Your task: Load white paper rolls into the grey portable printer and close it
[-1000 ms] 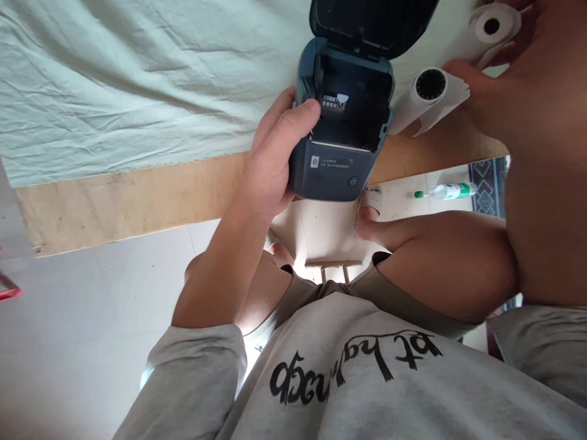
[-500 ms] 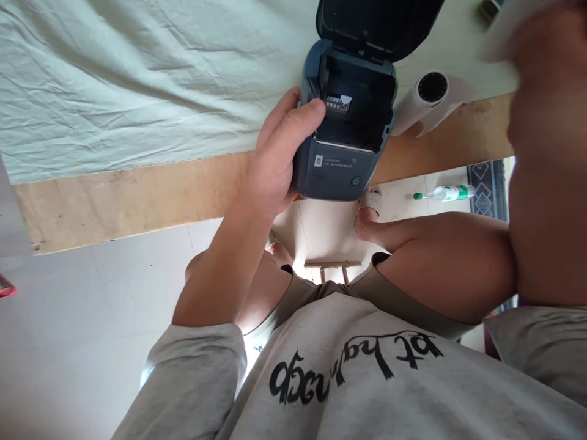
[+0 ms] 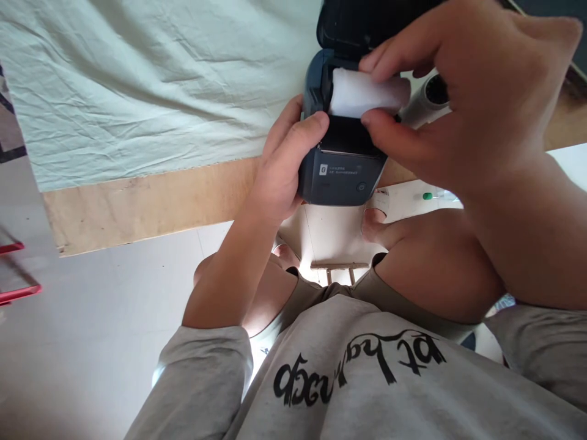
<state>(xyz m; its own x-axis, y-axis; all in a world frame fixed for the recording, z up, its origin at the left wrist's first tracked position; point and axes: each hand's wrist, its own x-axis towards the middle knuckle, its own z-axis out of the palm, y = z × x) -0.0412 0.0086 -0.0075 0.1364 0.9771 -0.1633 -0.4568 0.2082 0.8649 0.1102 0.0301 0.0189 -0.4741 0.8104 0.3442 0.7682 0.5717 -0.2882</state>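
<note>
A dark blue-grey label printer point(image 3: 342, 174) is held at its left side by my left hand point(image 3: 288, 156), the thumb resting on the rim of its paper compartment. Its black lid point(image 3: 343, 24) stands open at the top. Between the thumb and fingers of my right hand point(image 3: 458, 104) is a white paper roll point(image 3: 355, 95). The roll's left end lies inside the compartment, while its right end slants out over the compartment's right edge. Behind my right fingers, a second roll point(image 3: 417, 104) with a dark core is partly hidden.
A pale green cloth point(image 3: 183, 91) covers the table, whose wooden edge point(image 3: 151, 195) runs along the front. Below, a bottle with a green cap point(image 3: 428, 196) lies on the tiled floor. Red-edged objects point(image 3: 21, 293) show at the far left.
My right hand has come in from the right with the white paper roll and put one end into the printer's compartment. My left hand keeps its hold on the printer.
</note>
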